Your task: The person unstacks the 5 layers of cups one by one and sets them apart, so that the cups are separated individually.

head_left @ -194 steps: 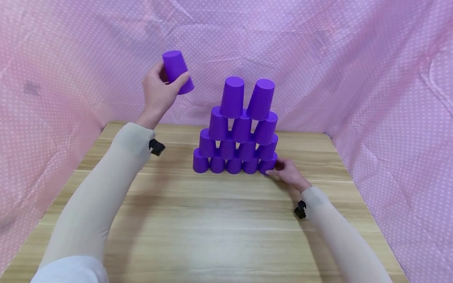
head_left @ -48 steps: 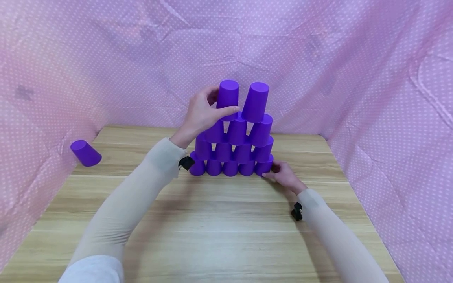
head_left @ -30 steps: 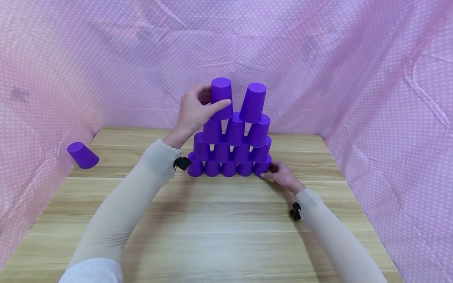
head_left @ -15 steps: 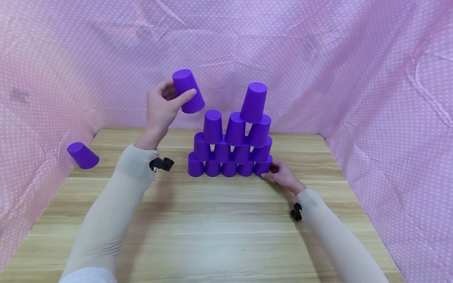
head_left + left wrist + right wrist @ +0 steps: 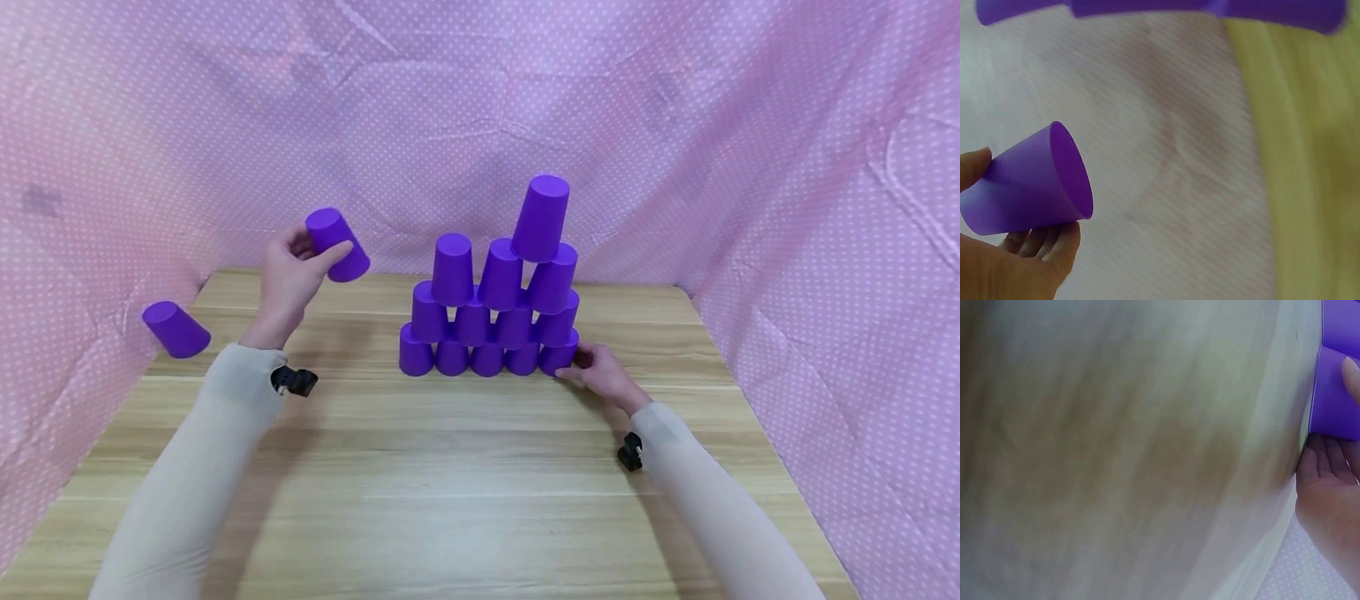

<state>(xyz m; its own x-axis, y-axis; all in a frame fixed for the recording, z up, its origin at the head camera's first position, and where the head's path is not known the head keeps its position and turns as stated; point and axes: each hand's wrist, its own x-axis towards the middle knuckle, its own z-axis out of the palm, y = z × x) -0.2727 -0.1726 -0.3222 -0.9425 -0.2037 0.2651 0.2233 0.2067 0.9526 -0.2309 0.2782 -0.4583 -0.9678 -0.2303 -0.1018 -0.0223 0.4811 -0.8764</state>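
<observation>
In the head view, my left hand [image 5: 288, 279] grips a purple cup [image 5: 337, 244] in the air, left of a pyramid of upside-down purple cups. The left wrist view shows the thumb and fingers round that cup [image 5: 1029, 184], its mouth facing away from the palm. A single cup [image 5: 542, 218] stands on the third row at the right; the third row's left cup [image 5: 452, 270] has nothing on it. My right hand [image 5: 606, 377] holds the bottom row's rightmost cup [image 5: 558, 353], also seen in the right wrist view [image 5: 1335, 394], thumb in front and fingers behind.
Another purple cup [image 5: 176, 330] stands, looking tilted in the head view, at the table's far left edge. The wooden table [image 5: 465, 483] stretches in front of the pyramid. Pink dotted cloth [image 5: 420, 100] hangs behind and at both sides.
My left hand has taken the top-row left cup off the pyramid and carried it left and down. The far-left cup, earlier in my left hand, was set down. My right hand has stayed put.
</observation>
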